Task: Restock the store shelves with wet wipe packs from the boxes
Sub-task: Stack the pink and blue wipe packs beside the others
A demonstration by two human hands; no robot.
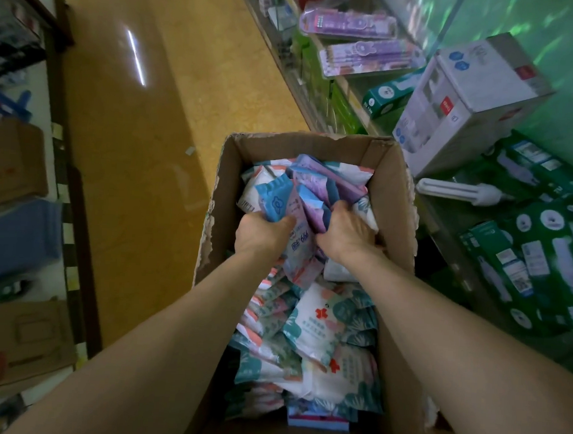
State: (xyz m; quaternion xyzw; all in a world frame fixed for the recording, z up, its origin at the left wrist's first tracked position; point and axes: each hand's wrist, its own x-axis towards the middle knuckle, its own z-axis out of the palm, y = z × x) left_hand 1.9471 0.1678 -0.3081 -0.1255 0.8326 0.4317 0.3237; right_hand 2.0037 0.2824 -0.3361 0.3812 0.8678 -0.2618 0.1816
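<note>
An open cardboard box [390, 175] stands on the floor below me, filled with several wet wipe packs. Both my arms reach down into it. My left hand [261, 233] grips a bunch of blue and white wipe packs [279, 200] at the far half of the box. Beside it, my right hand [347, 233] grips purple and blue wipe packs [316, 198]. The two hands hold the bunch together from either side. White packs with teal leaves and a red cross [319, 328] lie loose in the near half.
A glass shelf on the right carries green bulb boxes [535, 263], a loose white bulb [462, 192], a large white box [473, 104] and purple pencil packs [369, 58]. Tan floor [156, 137] runs left of the box. Cardboard boxes [12, 166] sit on shelving at far left.
</note>
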